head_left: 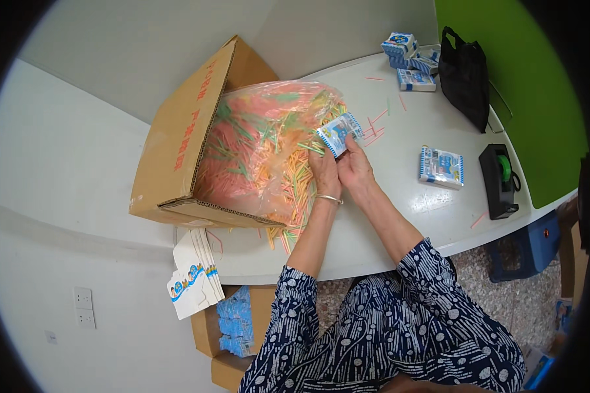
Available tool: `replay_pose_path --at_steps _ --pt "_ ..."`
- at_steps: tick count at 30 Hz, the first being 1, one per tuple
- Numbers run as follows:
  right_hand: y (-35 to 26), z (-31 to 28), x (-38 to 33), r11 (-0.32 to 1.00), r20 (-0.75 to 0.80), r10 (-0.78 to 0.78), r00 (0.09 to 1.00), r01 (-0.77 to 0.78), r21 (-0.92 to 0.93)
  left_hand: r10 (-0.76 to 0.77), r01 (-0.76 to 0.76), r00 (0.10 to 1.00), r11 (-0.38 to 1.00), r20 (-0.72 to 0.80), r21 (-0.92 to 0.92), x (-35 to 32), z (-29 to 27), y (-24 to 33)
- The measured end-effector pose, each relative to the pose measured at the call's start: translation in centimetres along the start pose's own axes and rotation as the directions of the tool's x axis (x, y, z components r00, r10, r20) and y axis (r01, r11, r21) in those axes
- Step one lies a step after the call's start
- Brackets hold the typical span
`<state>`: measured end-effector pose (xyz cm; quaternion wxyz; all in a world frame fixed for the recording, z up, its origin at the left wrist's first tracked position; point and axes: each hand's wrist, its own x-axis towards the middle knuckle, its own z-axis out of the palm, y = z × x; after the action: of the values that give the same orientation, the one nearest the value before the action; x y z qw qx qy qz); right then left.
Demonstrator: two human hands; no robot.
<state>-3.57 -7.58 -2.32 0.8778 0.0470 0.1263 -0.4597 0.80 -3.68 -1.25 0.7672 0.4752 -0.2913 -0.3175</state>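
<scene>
Both my hands come together over the table, beside the mouth of a tipped cardboard box. My left hand [324, 171] and my right hand [356, 169] are closed on the lower end of a small blue-and-white packet [338, 131], which is tilted upward. Its near end is hidden by my fingers. Just left of the packet, thin pink, green, yellow and orange straw-like sticks [295, 190] spill from a clear plastic bag [249, 124] inside the cardboard box [170, 144].
Blue-and-white packs [416, 80] are stacked far right beside a black bag [464, 78]. Another boxed pack [441, 168] lies near a black tape dispenser [498, 180]. Flat white cartons [196, 278] overhang the table's left edge, above an open box of blue packets [236, 321].
</scene>
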Motion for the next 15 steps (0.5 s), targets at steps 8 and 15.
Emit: replay_pose_path --at_steps 8,15 --pt "-5.2 0.0 -1.7 0.800 0.240 -0.190 0.952 0.292 -0.524 -0.295 0.277 0.955 0.862 0.025 -0.424 1.8 -2.4 -0.2" --pt "-8.7 -0.7 -5.0 0.572 0.228 -0.007 0.974 0.191 -0.797 -0.432 0.425 0.890 0.660 0.150 -0.620 2.2 -2.0 1.1"
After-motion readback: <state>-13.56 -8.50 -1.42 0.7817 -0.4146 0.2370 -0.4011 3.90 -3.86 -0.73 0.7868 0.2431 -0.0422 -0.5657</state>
